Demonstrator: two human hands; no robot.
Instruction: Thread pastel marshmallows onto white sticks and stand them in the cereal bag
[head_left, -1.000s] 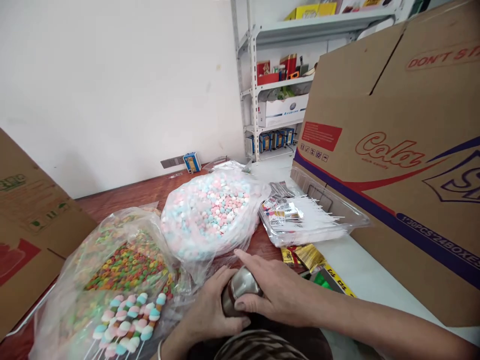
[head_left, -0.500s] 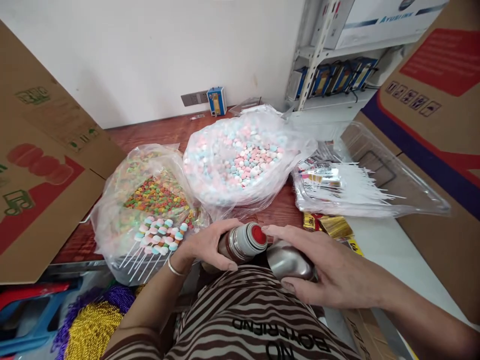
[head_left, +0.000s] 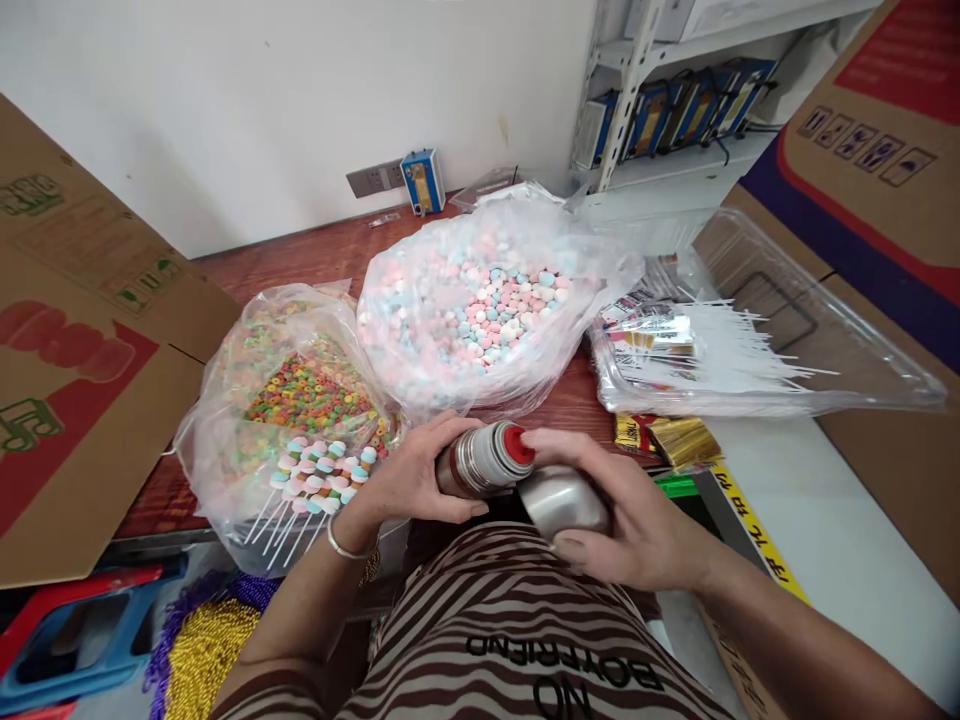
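Note:
Tilted to the right in front of my striped shirt is a thermos flask (head_left: pixel 484 462) with a grey neck and a red stopper (head_left: pixel 517 446). My left hand (head_left: pixel 424 470) is wrapped around its brown body. In my right hand (head_left: pixel 630 510) is a shiny metal cup lid (head_left: pixel 564 502), off the flask, gripped between thumb and fingers. The right index fingertip touches the red stopper. Left of the flask, several candy skewers (head_left: pixel 322 475) of pastel and brown pieces on white sticks lie on a bag of coloured cereal rings (head_left: pixel 311 390).
A large bag of pink, white and blue candies (head_left: pixel 517 310) fills the table's middle. Right of it stands a clear plastic tray (head_left: pixel 862 400) with white sticks (head_left: pixel 742 350). Cardboard boxes (head_left: pixel 90 400) flank both sides. A small blue device (head_left: pixel 424 182) stands by the wall.
My right index finger has come onto the red stopper. The metal lid has shifted slightly left and up with my right hand. The view has tipped a little.

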